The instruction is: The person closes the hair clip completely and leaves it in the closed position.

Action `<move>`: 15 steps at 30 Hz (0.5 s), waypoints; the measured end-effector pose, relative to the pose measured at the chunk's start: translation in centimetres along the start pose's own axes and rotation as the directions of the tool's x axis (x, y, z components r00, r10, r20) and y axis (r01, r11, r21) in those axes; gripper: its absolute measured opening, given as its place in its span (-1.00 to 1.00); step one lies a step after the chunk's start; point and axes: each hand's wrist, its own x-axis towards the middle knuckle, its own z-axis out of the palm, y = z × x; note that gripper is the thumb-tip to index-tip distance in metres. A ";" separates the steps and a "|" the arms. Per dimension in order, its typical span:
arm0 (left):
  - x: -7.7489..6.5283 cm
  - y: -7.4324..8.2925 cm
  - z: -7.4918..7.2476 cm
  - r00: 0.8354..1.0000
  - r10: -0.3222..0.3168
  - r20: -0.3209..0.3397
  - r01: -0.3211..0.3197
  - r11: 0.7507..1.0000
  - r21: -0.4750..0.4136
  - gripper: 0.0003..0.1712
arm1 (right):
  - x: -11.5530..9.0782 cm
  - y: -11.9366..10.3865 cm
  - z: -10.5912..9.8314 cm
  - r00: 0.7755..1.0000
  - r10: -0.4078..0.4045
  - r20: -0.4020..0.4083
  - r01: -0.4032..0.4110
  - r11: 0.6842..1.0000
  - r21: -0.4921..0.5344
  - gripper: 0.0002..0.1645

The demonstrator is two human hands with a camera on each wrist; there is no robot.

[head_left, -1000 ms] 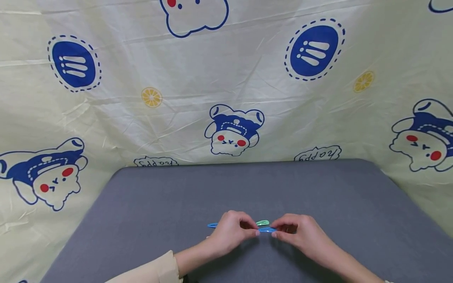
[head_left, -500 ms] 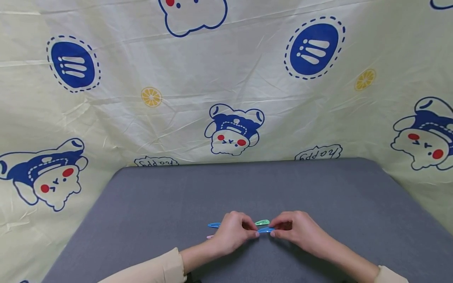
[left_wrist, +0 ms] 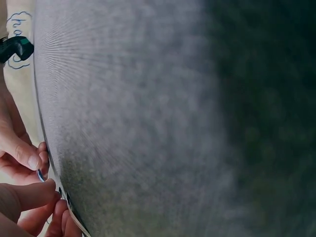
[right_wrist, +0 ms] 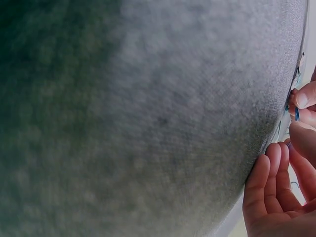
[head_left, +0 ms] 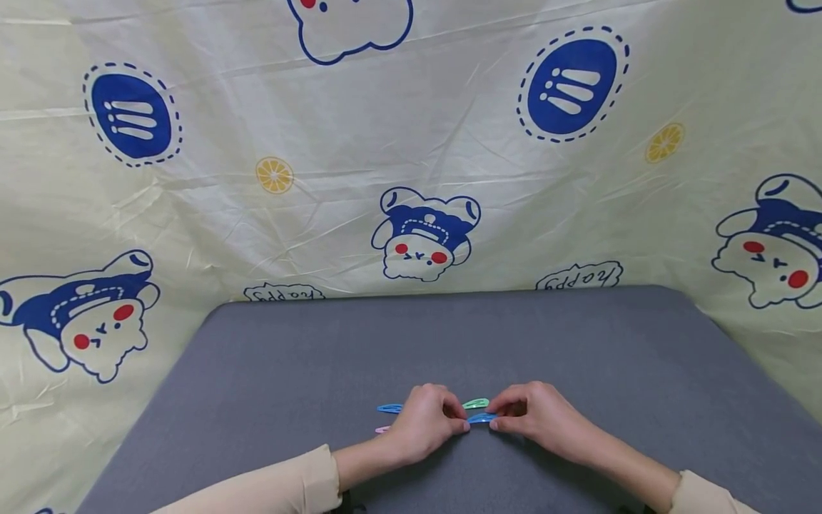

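A blue snap hair clip is held between both hands a little above the table. My left hand pinches its left end between thumb and forefinger, while my right hand pinches the right end. A green hair clip lies just behind it. Beyond my left hand lies a second blue hair clip, its right end near the hand. Only the tip of a pink hair clip shows beside my left wrist; the rest is hidden. In the left wrist view the held clip appears small between the fingertips.
The grey cloth-covered table extends behind and to both sides of the hands. A pale curtain printed with blue cartoon figures hangs behind its far edge.
My right hand has shifted slightly left, and the held blue clip with it. More of the pink clip and the second blue clip shows beside my left hand. Both hands still pinch the clip.
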 end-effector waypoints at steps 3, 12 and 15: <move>0.1 -0.1 0.1 1.000 0.022 -0.002 -0.022 0.998 0.054 -0.88 | 0.1 0.1 0.0 1.000 -0.007 -0.002 0.007 1.000 -0.006 -0.88; 0.1 0.0 0.3 0.997 0.071 -0.002 -0.070 0.986 0.149 -0.88 | 0.3 0.5 0.1 1.000 -0.024 0.012 0.024 1.000 -0.013 -0.89; 0.1 0.1 0.4 0.996 0.088 -0.013 -0.084 0.979 0.184 -0.88 | 0.3 0.5 0.2 1.000 -0.022 0.014 0.022 1.000 -0.011 -0.89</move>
